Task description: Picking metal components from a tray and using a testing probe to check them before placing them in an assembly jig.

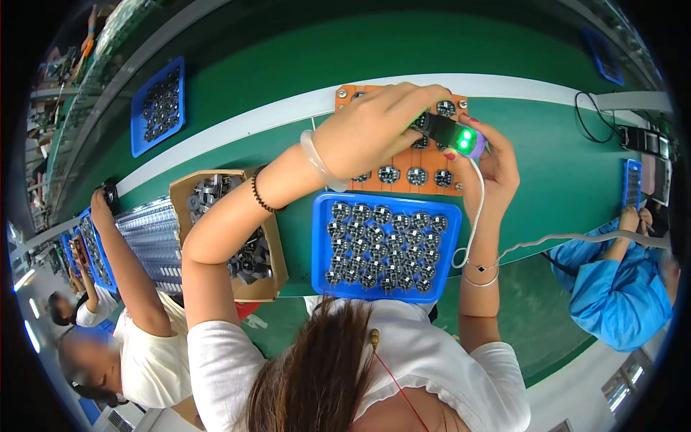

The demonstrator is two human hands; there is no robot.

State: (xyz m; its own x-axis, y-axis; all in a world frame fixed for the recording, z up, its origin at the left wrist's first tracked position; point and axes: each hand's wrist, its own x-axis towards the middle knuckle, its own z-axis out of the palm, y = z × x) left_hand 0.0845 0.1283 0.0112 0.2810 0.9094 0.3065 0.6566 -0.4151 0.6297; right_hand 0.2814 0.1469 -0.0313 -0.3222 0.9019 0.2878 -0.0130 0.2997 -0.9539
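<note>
My right hand (497,165) grips a small purple device (475,144) with glowing green lights and a white cable (481,194) running down from it. My left hand (381,122) reaches across from the left, its thumb and fingers closed round a black piece (435,128) that meets the lit end of the device. Whether the two are joined cannot be made out. Both hands are above an orange holder plate (403,184) with rows of small round circuit boards (417,176), partly covered by my left hand. Just nearer stands a blue tray (317,248) full of similar round boards (376,234).
On the left, a cardboard box (279,270) of grey and black parts stands beside clear plastic trays (147,234). Another blue tray (180,93) lies beyond the white rail (288,114). One person (155,353) works at left, another in blue (612,288) at right.
</note>
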